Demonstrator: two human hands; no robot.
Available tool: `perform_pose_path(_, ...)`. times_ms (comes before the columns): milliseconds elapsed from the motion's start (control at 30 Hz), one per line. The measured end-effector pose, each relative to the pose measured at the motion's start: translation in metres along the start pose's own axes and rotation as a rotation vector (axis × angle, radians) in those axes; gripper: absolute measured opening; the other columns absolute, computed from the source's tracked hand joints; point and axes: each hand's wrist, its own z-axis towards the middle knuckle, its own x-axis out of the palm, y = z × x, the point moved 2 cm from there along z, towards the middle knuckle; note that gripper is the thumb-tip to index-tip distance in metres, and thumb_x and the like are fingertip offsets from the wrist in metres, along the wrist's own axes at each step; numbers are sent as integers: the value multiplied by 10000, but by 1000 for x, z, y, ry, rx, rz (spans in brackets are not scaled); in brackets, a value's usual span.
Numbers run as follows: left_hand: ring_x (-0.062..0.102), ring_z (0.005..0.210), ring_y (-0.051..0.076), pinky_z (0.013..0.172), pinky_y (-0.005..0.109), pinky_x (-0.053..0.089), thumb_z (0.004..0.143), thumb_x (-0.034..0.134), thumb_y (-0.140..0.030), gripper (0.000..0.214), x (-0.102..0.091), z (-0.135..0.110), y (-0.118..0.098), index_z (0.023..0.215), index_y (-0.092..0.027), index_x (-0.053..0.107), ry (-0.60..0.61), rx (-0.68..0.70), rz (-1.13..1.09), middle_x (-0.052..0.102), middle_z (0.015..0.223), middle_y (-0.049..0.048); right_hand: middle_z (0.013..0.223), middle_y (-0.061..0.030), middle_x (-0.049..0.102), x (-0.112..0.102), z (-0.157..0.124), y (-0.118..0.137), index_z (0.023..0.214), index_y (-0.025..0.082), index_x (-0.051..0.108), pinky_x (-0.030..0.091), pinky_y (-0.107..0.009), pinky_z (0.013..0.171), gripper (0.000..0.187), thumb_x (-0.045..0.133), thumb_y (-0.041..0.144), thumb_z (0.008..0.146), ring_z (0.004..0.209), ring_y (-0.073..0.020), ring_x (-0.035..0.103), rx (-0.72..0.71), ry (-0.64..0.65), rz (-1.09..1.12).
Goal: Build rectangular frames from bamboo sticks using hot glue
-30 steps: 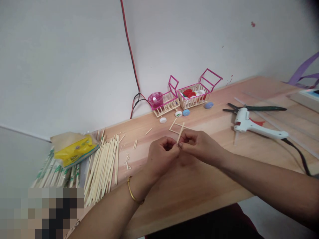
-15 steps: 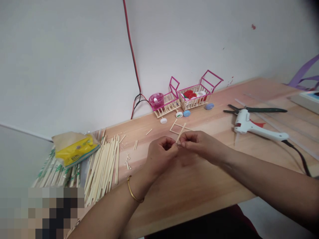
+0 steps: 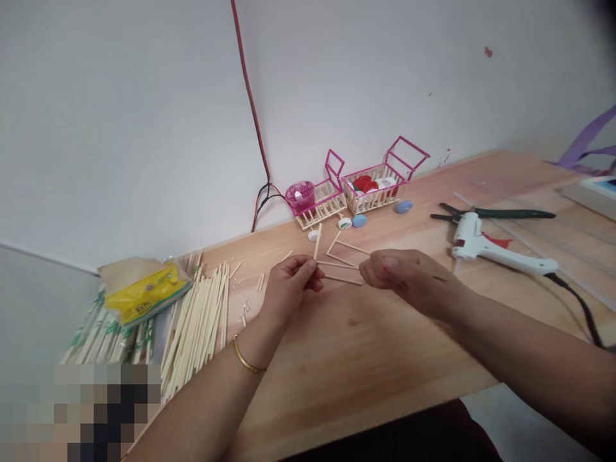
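My left hand point(image 3: 291, 282) is closed, pinching thin wooden sticks point(image 3: 318, 241). One stick points up from its fingers, and two more run out to the right; whether they are joined is hidden by the fingers. The upper one ends near the curled fingertips of my right hand point(image 3: 404, 277). That hand is closed too, and I cannot make out what, if anything, is inside it. Just behind the hands, a three-sided frame of sticks point(image 3: 353, 246) lies on the wooden table point(image 3: 356, 353).
Two small stick carts point(image 3: 320, 208) point(image 3: 375, 187) with bottle-cap wheels stand by the wall. A white glue gun point(image 3: 505, 249) and dark-handled pliers point(image 3: 510, 213) lie right. Loose sticks point(image 3: 199, 321), stick offcuts point(image 3: 244, 311) and a yellow packet point(image 3: 147, 292) are left.
My hands have moved apart, the left slightly left and the right slightly right. The upright stick has shifted left with my left hand, and two sticks now show between the hands.
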Motion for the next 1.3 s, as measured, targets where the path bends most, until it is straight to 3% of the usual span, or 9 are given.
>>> perform_pose_path(100,538,522,65,529,193,430,753,645,-329,210,-3,3,2,750,-126,591,-26,-10,-81,611,670,-1,524,26,361,2,-4,13,519,217,416,375,-303,582,433,432,451,882,529,-124,368,5,150,-68)
perform_pose_path(200,540,506,67,506,187,423,728,669,-316,206,-6,5,3,776,-132,590,-45,-13,-146,619,663,-5,719,-26,618,10,-7,27,706,209,616,450,-309,694,186,571,345,826,704,-147,564,-26,547,-42)
perform_pose_path(267,540,503,65,499,184,419,723,674,-307,199,-7,6,4,778,-135,591,-37,-18,-185,621,664,-8,961,-67,669,16,-9,32,882,202,668,464,-307,765,128,626,274,785,880,-170,608,-22,797,-30)
perform_pose_path(333,541,504,65,501,187,422,716,681,-303,198,-7,6,3,777,-139,589,-25,-32,-218,622,667,-11,949,-66,666,19,-10,31,837,192,681,468,-286,753,101,638,258,774,867,-161,615,28,881,-57)
perform_pose_path(467,544,505,67,506,195,429,697,695,-299,213,-6,5,2,790,-141,587,-24,-51,-252,625,672,-7,599,21,512,13,-6,20,540,189,517,416,-246,590,280,637,287,773,594,-103,494,16,586,-182)
perform_pose_path(633,549,505,69,502,192,424,703,691,-282,202,-6,5,2,785,-135,580,-12,-52,-288,623,670,-3,611,15,447,-9,-2,18,540,204,380,342,-279,541,370,579,349,817,571,-115,406,-95,-29,-149)
perform_pose_path(767,548,510,69,507,192,421,704,692,-274,204,-7,6,3,800,-141,572,-24,-47,-294,625,668,-8,601,12,430,-17,2,15,590,220,422,342,-301,547,338,491,410,861,567,-134,398,-129,-225,-173)
perform_pose_path(967,538,507,64,506,194,416,689,701,-295,223,-6,4,2,774,-132,574,-17,-61,-271,615,663,-5,875,-54,624,-12,11,8,893,225,590,408,-350,748,140,554,342,826,831,-200,537,-211,-214,-810)
perform_pose_path(1300,550,521,69,523,201,440,707,698,-287,204,-4,2,2,786,-125,605,17,-69,-218,632,667,4,841,-45,679,-7,15,-4,933,206,640,383,-353,759,158,523,278,854,818,-198,565,-180,-65,-936)
